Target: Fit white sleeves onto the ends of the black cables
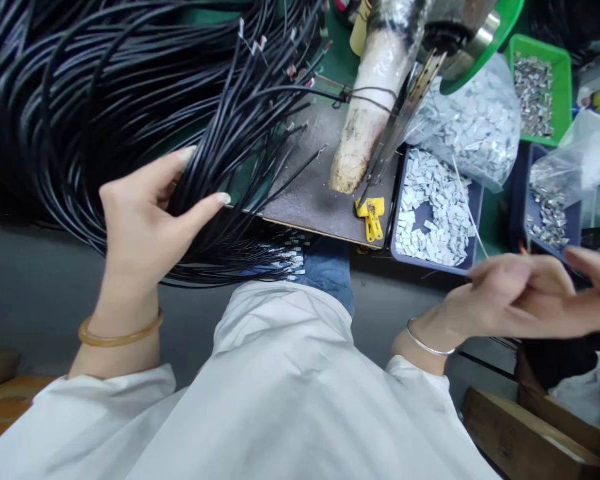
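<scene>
My left hand [147,213] is wrapped round a bundle of black cables [215,147], thumb on the near side and fingers mostly hidden behind it. The cable ends fan out to the right, some with small white or red tips. My right hand [525,293] is off to the right, smeared by motion, its fingers curled and its thumb apart. A thin white strand [470,207], perhaps a cable tie, runs from its fingers up across a blue tray [393,247] of small white pieces [430,233].
A large heap of black cables [45,87] covers the left of the bench. A white wrapped post [365,127] and a yellow clip-like piece [373,217] are at the middle. Farther right are a plastic bag of white pieces [470,120], a green bin [563,87] and another blue tray [517,213] with metal parts.
</scene>
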Tool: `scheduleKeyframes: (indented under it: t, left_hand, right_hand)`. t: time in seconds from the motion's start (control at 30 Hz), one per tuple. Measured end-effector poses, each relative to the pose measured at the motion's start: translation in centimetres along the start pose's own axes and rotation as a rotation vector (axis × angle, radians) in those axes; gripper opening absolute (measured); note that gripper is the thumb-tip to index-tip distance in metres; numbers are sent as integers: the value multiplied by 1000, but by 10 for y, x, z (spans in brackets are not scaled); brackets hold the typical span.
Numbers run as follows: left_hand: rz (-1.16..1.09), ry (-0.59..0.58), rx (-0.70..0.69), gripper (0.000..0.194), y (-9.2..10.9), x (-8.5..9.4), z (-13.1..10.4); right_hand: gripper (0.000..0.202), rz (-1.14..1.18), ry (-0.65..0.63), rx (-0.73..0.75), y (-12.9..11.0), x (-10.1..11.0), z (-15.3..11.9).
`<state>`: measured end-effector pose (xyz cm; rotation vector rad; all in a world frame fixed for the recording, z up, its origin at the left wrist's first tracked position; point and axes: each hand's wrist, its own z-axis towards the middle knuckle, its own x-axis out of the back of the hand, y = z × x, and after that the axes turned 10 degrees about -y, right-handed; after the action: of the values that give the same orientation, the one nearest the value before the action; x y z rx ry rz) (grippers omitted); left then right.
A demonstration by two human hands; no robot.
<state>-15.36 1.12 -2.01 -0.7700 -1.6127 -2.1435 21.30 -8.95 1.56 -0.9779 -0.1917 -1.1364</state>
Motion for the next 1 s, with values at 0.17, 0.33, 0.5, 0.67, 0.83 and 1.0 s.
scheduleKeyframes:
  t: [0.17,0.33,0.5,0.67,0.83,1.0]
  left_hand:
    - [-265,190,79,12,-19,-20,29]
    - [22,404,42,10,-26,-34,32]
    - [233,340,-185,19,14,-50,12]
    - [210,40,-249,31,31,-86,25]
    - [-343,444,-123,46,23,-91,53]
    - [-626,175,-238,13,64,-70,23]
  right_hand:
    - [8,-180,-313,-72,28,-5,13]
    - [13,-433,-564,26,57,-6,24]
    - [10,-706,-608,107,56,-15,32]
    - [11,-699,-563,87,58,-24,33]
    - [16,-414,-343,40,72,-18,27]
    - [16,-120,-2,43,41,-12,21]
